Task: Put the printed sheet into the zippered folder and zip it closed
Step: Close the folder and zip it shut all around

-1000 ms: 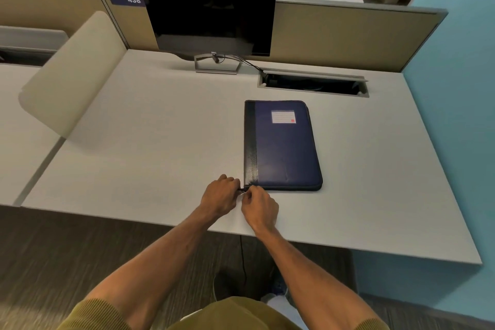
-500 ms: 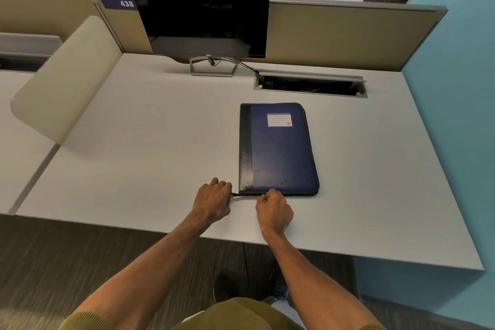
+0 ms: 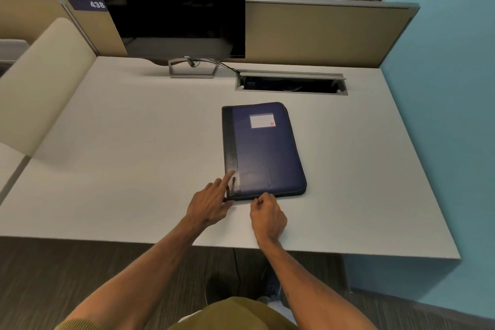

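Note:
The dark blue zippered folder (image 3: 263,153) lies shut and flat on the desk, with a black spine on its left and a white label near its far end. My left hand (image 3: 211,202) is at its near left corner with the fingers spread and the index finger resting on the spine. The black zipper pull (image 3: 232,185) lies loose beside that finger. My right hand (image 3: 267,213) is curled, its fingertips pinching the folder's near edge. No printed sheet is visible.
The folder lies on a grey desk (image 3: 134,155). A dark monitor (image 3: 174,12) on a stand is at the back, beside an open cable tray (image 3: 292,84). A beige divider (image 3: 40,83) rises on the left and a blue wall (image 3: 450,115) borders the right.
My left hand has opened and let go of the zipper pull, and its index finger now rests on the folder's corner. My right hand has stayed at the near edge.

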{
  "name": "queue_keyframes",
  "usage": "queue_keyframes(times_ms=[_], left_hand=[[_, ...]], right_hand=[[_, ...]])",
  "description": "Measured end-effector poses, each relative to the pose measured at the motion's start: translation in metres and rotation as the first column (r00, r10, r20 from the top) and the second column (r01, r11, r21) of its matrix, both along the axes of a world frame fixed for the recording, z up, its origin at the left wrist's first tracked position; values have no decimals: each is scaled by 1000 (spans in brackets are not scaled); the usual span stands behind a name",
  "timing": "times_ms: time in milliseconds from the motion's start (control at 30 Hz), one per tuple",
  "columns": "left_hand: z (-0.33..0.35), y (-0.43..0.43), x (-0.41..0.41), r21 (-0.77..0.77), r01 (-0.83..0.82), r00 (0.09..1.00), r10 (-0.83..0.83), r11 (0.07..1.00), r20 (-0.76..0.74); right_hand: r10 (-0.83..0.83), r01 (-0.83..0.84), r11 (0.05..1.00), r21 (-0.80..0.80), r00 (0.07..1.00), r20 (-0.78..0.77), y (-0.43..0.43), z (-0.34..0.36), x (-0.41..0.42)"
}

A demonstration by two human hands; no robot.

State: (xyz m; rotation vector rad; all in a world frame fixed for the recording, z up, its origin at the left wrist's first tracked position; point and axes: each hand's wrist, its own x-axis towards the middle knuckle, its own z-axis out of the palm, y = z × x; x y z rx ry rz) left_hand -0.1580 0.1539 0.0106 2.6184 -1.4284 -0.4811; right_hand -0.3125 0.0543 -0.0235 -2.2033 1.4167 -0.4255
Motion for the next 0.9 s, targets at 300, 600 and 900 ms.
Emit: queue_keyframes(times_ms=[300,600,900], left_hand=[[-25,-5,-13,-26,77,997,-77,997,29],[-11,-1,-10,35,35,998,-37,999,44],[-10,13,9,17,30,991,-32,999,131]], right_hand=[[109,-109,994,4,994,19,31,-5,21],[-99,98,994,-38,994,-35,-29,-2,-19],[-30,25,994,-105,998,-46,-100,-4,-73]])
